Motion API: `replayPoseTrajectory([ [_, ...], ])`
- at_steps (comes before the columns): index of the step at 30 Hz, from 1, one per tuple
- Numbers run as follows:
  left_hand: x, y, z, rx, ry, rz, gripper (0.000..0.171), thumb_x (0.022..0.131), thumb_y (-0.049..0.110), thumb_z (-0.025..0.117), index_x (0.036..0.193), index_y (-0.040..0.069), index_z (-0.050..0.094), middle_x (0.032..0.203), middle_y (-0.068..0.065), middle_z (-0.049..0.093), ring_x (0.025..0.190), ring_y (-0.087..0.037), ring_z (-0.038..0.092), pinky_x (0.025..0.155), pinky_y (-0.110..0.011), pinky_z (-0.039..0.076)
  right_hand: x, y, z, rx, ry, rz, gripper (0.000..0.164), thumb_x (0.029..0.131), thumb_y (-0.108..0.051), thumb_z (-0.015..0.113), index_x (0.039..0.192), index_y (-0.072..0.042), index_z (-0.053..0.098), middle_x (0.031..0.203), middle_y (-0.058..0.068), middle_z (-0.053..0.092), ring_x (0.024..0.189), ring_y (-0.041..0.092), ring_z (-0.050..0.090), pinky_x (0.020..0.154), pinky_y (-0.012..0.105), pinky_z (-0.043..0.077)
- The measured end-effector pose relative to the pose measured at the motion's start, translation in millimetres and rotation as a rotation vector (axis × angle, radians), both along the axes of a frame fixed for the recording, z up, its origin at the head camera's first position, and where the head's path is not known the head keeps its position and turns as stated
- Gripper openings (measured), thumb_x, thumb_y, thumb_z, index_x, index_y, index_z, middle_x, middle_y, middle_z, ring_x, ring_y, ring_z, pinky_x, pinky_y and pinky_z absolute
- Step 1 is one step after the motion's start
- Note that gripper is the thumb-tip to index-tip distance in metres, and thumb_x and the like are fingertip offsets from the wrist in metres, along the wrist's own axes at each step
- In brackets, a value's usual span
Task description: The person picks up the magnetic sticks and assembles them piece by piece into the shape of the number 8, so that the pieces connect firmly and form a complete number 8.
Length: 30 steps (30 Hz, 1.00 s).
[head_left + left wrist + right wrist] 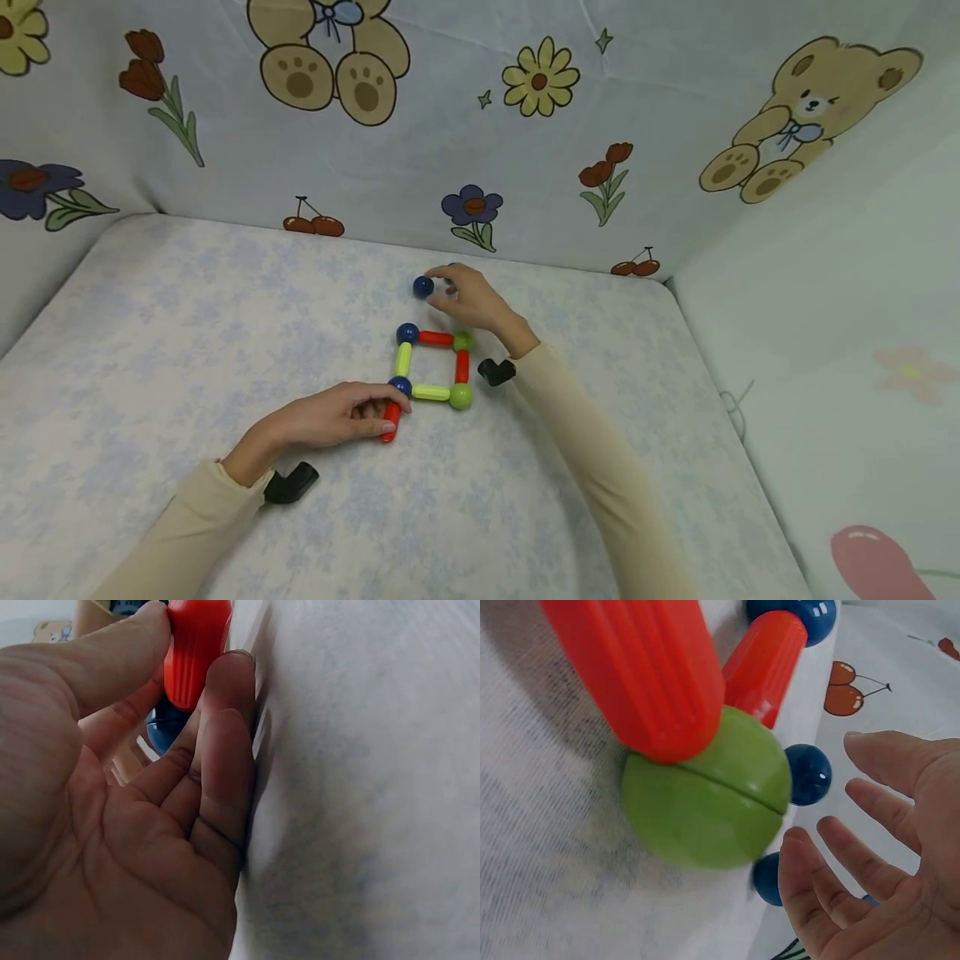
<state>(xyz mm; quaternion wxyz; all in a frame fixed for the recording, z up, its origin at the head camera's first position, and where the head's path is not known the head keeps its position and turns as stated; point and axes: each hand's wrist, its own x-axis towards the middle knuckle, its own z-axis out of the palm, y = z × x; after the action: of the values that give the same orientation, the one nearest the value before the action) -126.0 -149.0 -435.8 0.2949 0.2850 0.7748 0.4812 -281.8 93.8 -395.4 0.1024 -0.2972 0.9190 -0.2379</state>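
Note:
Near the middle of the table lies a square of sticks and balls, with two blue balls and two green balls at its corners. My left hand (330, 417) pinches a red stick (392, 421), which meets the near-left blue ball (401, 386); the left wrist view shows thumb and fingers on this stick (196, 656). Beyond the square, my right hand (471, 297) hovers beside a loose blue ball (423, 287), fingers spread and slightly bent. A gap shows between them and that ball (810, 774) in the right wrist view. Another blue ball (767, 879) is partly hidden behind the fingers.
The square's other sides are red sticks (436, 338) and yellow-green sticks (431, 392). A green ball (705, 795) fills much of the right wrist view. Behind the table (225, 333) hangs a printed cloth (420, 158). Black wrist mounts (291, 483) stick out by both sleeves.

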Motion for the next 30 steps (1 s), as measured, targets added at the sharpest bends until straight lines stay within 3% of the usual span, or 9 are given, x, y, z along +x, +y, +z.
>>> replayPoseTrajectory([
  [7,-1.5,2,0.0,0.007,0.001,-0.002,0.032,0.101,0.026,0.062,0.13,0.013,0.061,0.082,-0.001,0.055,0.071,-0.012,0.051,0.065,-0.024,0.043,-5.1,-13,-1.3,0.061,-0.005,-0.017,0.045,0.101,-0.018,0.06,0.145,-0.012,0.052,0.147,0.017,0.045,0.12,0.031,0.057,0.101,0.039,0.048],
  [14,-1.1,3,0.0,0.008,-0.003,0.003,0.031,0.1,0.025,0.062,0.129,0.013,0.062,0.082,-0.001,0.055,0.071,-0.012,0.051,0.065,-0.024,0.043,-5.5,-19,-1.6,0.119,-0.018,-0.025,0.039,0.101,-0.015,0.059,0.14,-0.012,0.057,0.142,0.013,0.051,0.114,0.026,0.058,0.098,0.036,0.048],
  [19,-0.5,3,0.0,0.002,-0.018,0.016,0.031,0.1,0.025,0.063,0.129,0.013,0.062,0.082,-0.001,0.055,0.072,-0.013,0.051,0.065,-0.024,0.043,-4.5,-19,-2.8,0.119,0.012,0.0,0.036,0.098,-0.004,0.058,0.134,-0.009,0.062,0.134,0.012,0.06,0.108,0.026,0.056,0.094,0.038,0.047],
  [23,-0.4,4,0.1,-0.002,-0.025,0.018,0.031,0.1,0.025,0.063,0.129,0.013,0.063,0.083,-0.001,0.056,0.073,-0.013,0.052,0.066,-0.024,0.043,-3.3,-15,-5.8,0.13,0.004,0.008,0.037,0.096,0.0,0.057,0.132,-0.009,0.061,0.132,0.011,0.062,0.112,0.025,0.055,0.098,0.038,0.045],
  [30,-0.1,3,2.3,-0.015,-0.036,0.037,0.031,0.1,0.025,0.063,0.129,0.014,0.062,0.08,-0.001,0.053,0.071,-0.014,0.05,0.064,-0.024,0.04,2.4,-5,-5.8,0.104,-0.043,-0.022,0.031,0.097,-0.005,0.061,0.128,-0.009,0.059,0.133,0.015,0.059,0.118,0.027,0.056,0.1,0.039,0.048],
])
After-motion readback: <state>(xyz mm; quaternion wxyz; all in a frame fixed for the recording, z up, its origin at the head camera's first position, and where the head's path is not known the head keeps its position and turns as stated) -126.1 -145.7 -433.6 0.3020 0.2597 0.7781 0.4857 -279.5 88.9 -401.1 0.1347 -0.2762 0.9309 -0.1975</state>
